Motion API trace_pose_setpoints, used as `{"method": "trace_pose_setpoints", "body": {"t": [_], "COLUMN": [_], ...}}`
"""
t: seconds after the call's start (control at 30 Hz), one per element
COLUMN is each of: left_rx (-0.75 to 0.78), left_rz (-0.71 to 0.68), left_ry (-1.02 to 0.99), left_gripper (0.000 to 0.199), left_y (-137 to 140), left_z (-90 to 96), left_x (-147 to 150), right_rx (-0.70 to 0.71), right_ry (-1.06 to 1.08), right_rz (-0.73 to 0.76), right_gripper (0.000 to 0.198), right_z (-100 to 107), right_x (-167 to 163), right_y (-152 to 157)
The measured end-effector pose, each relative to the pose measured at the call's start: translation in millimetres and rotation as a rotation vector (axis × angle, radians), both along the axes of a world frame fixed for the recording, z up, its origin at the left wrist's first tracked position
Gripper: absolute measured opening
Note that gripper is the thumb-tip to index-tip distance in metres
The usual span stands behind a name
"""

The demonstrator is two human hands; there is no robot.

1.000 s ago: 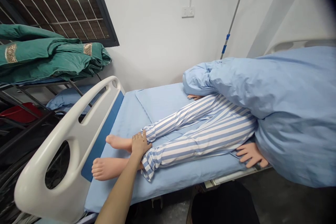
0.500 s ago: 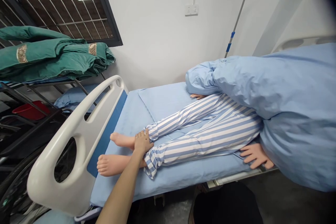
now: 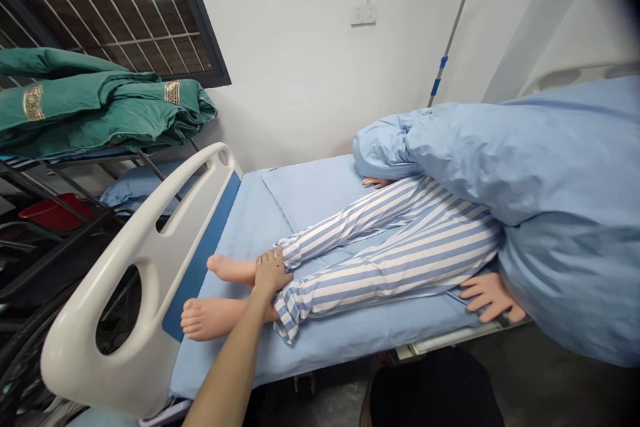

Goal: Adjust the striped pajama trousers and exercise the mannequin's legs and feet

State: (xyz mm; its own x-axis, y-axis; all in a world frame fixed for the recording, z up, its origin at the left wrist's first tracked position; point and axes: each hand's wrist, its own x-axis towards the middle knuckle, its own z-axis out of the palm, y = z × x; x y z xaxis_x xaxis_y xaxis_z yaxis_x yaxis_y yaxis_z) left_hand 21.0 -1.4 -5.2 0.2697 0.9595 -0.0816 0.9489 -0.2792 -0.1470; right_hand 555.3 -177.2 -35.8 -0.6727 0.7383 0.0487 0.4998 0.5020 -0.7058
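A manikin in blue-and-white striped trousers (image 3: 390, 273) lies on its back on a bed, its bare feet near the white footboard. My left hand (image 3: 271, 271) reaches in from below and is closed over the ankle of the far leg, at the trouser cuff. The far foot (image 3: 231, 268) shows to the left of my fingers. My forearm passes over the near ankle, beside the near foot (image 3: 213, 318). A light blue quilt (image 3: 540, 180) covers the manikin's upper body. One manikin hand (image 3: 493, 297) sticks out at the mattress edge. My right hand is out of the frame.
The footboard (image 3: 65, 347) rises at the left end of the bed. Folded green cloth (image 3: 90, 107) lies on a rack behind it, with a red basin (image 3: 56, 212) below. An IV pole (image 3: 453, 33) stands by the wall. A dark rounded shape (image 3: 435, 390) is at the bottom.
The view has shifted very slightly, so the footboard sits a little further left. My left hand stays in the same place on the ankle.
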Motion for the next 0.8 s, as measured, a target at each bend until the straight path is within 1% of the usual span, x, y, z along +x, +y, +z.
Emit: {"method": "trace_pose_setpoints", "body": {"t": [0.07,0.13,0.17,0.2,0.27,0.3,0.33,0.37,0.43,0.5,0.57,0.6,0.63,0.67,0.7,0.73,0.77,0.8], "left_rx": [-0.011,-0.017,-0.017,-0.018,-0.020,-0.020,-0.015,-0.009,0.002,0.007,0.013,0.018,0.023,0.030,0.036,0.042,0.049,0.060], "left_rz": [0.008,0.009,0.010,0.011,0.013,0.011,0.009,0.008,0.010,0.015,0.006,0.000,-0.005,-0.009,-0.009,-0.008,-0.010,-0.012], "left_ry": [0.004,0.002,0.000,-0.002,-0.005,-0.007,-0.010,-0.011,-0.013,-0.018,-0.028,-0.032,-0.035,-0.036,-0.035,-0.034,-0.033,-0.031], "left_gripper": [0.083,0.084,0.085,0.085,0.085,0.085,0.085,0.085,0.085,0.086,0.086,0.086,0.086,0.086,0.085,0.085,0.084,0.083], "left_y": [1.5,2.4,2.7,2.9,3.0,3.0,3.0,3.0,3.0,3.0,2.9,2.8,2.6,2.4,2.0,1.5,0.8,0.0], "left_z": [-0.8,-1.7,-2.0,-2.2,-2.5,-2.6,-2.7,-2.9,-3.6,-4.3,-4.7,-4.8,-4.8,-4.7,-4.5,-4.3,-4.1,-3.7], "left_x": [0.0,-0.3,-0.5,-0.7,-0.8,-0.8,-0.6,-0.5,-0.3,-0.5,-1.1,-1.5,-1.7,-1.7,-1.6,-1.4,-1.1,-1.0], "right_rx": [0.031,0.111,0.152,0.190,0.215,0.209,0.193,0.176,0.177,0.234,0.318,0.346,0.355,0.350,0.333,0.324,0.345,0.351], "right_ry": [-0.009,-0.006,-0.001,0.013,0.075,0.136,0.214,0.304,0.490,0.637,0.708,0.692,0.636,0.554,0.469,0.422,0.465,0.541], "right_rz": [-0.127,-0.238,-0.331,-0.457,-0.687,-0.747,-0.759,-0.741,-0.691,-0.690,-0.663,-0.591,-0.457,-0.297,-0.140,-0.039,-0.024,-0.027], "right_gripper": [0.014,0.020,0.023,0.025,0.027,0.026,0.023,0.021,0.018,0.021,0.029,0.034,0.036,0.037,0.036,0.034,0.032,0.030], "right_z": [4.1,11.2,16.0,21.5,33.0,37.7,40.8,41.8,36.2,23.3,12.6,11.7,15.4,24.1,37.7,55.1,74.8,94.9], "right_x": [-1.8,-5.2,-7.6,-10.4,-17.9,-22.7,-28.4,-34.9,-48.6,-57.6,-55.4,-50.6,-45.6,-43.5,-47.5,-61.0,-86.0,-122.9], "right_y": [-0.6,-0.6,-0.2,0.4,2.0,2.3,1.9,0.4,-6.1,-15.3,-21.2,-21.4,-19.6,-16.4,-12.7,-9.5,-7.6,-7.3]}}
